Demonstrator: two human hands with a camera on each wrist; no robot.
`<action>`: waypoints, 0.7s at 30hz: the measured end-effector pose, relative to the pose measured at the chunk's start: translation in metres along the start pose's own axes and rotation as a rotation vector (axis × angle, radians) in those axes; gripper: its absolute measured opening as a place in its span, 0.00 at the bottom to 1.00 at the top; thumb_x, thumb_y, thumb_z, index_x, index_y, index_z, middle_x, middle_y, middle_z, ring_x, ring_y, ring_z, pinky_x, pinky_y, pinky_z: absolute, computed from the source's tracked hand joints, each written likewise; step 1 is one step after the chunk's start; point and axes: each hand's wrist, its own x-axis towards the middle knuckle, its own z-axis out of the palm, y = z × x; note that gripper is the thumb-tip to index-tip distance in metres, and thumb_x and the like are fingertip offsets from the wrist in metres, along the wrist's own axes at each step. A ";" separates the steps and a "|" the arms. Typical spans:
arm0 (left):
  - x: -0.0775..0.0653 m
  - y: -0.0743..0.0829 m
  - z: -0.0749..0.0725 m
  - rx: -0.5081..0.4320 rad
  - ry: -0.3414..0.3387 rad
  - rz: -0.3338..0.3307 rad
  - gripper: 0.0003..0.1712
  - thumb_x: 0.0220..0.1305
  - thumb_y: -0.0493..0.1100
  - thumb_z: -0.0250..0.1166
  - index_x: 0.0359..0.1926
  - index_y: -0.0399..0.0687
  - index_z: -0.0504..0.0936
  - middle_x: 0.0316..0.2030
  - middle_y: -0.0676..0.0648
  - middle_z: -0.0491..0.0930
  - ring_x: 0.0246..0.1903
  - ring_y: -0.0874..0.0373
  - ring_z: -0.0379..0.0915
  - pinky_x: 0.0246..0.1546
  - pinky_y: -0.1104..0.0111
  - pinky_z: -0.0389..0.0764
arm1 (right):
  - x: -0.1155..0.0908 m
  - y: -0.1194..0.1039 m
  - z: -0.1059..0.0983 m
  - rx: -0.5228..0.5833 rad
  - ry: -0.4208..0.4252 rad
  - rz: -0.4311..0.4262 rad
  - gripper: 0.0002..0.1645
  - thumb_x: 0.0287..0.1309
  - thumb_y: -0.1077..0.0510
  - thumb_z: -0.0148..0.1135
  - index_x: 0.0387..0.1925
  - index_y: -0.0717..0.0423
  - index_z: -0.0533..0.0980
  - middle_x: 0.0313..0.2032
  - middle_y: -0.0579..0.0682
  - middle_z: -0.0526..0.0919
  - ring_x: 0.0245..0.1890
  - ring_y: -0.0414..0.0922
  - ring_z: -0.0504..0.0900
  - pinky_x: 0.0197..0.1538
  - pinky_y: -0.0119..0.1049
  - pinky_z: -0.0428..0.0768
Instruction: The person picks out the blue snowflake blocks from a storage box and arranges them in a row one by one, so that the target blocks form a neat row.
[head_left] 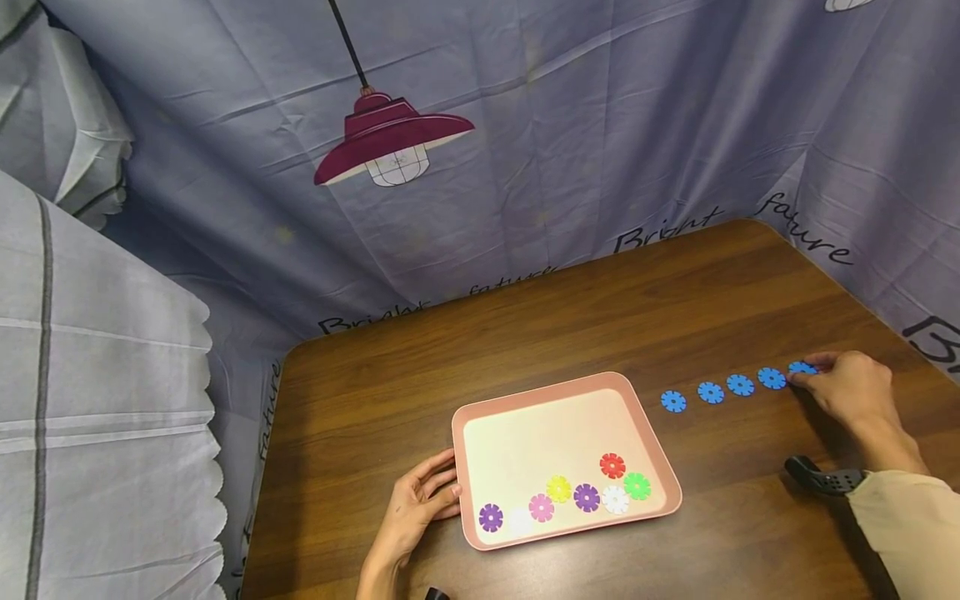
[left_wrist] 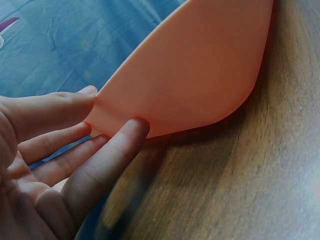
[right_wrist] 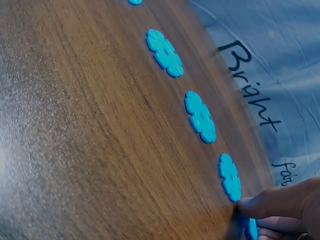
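At the right end of a row of blue snowflake discs, my right hand (head_left: 855, 387) pinches a blue snowflake disc (head_left: 802, 368) between thumb and fingers, at the tabletop. In the right wrist view, the fingers partly hide that disc (right_wrist: 252, 229); the neighbouring blue disc (right_wrist: 229, 177) lies flat just beyond the thumb. A shallow pink tray (head_left: 551, 398) sits to the left of the row. Against its left outer wall rests my left hand (head_left: 416, 504), its fingers loosely extended. Fingertips touch the tray wall (left_wrist: 200, 65) in the left wrist view.
Inside the tray lie several loose discs, among them a red disc (head_left: 612, 466), a green disc (head_left: 637, 486) and a yellow disc (head_left: 558, 489). The wooden table (head_left: 360, 400) is bordered by a printed curtain (head_left: 525, 167) at the back and right.
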 end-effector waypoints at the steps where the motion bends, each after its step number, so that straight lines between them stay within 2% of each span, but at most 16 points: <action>1: 0.000 0.000 0.000 -0.002 0.001 -0.001 0.36 0.63 0.33 0.68 0.69 0.31 0.63 0.62 0.28 0.68 0.57 0.42 0.74 0.45 0.58 0.85 | 0.000 0.000 0.000 -0.003 -0.003 -0.001 0.24 0.52 0.56 0.70 0.42 0.74 0.78 0.41 0.76 0.79 0.46 0.78 0.70 0.48 0.67 0.68; 6: 0.000 -0.001 0.000 -0.006 0.004 0.000 0.36 0.63 0.32 0.67 0.69 0.31 0.64 0.63 0.28 0.68 0.57 0.42 0.74 0.45 0.58 0.86 | 0.000 -0.001 -0.001 -0.006 -0.020 0.007 0.25 0.53 0.55 0.69 0.43 0.75 0.78 0.46 0.79 0.75 0.46 0.79 0.68 0.49 0.69 0.67; 10: 0.000 0.000 0.000 -0.007 0.005 0.002 0.35 0.63 0.32 0.66 0.69 0.31 0.64 0.63 0.28 0.68 0.56 0.43 0.74 0.45 0.59 0.86 | 0.001 -0.001 -0.002 -0.007 -0.026 0.002 0.25 0.54 0.55 0.69 0.43 0.75 0.78 0.46 0.79 0.75 0.46 0.79 0.68 0.49 0.68 0.67; 17: 0.000 0.000 0.000 -0.008 0.003 0.004 0.35 0.63 0.32 0.66 0.69 0.31 0.64 0.63 0.28 0.68 0.56 0.42 0.74 0.45 0.59 0.86 | -0.001 -0.005 -0.004 -0.004 -0.054 0.052 0.26 0.56 0.52 0.68 0.45 0.73 0.77 0.50 0.80 0.73 0.48 0.79 0.67 0.49 0.68 0.68; 21: 0.000 0.000 -0.001 -0.009 -0.002 0.006 0.35 0.63 0.33 0.67 0.69 0.30 0.64 0.63 0.28 0.67 0.56 0.43 0.75 0.45 0.59 0.85 | -0.002 -0.006 -0.004 -0.011 -0.051 0.040 0.27 0.55 0.52 0.68 0.45 0.73 0.77 0.49 0.80 0.73 0.47 0.79 0.67 0.48 0.68 0.68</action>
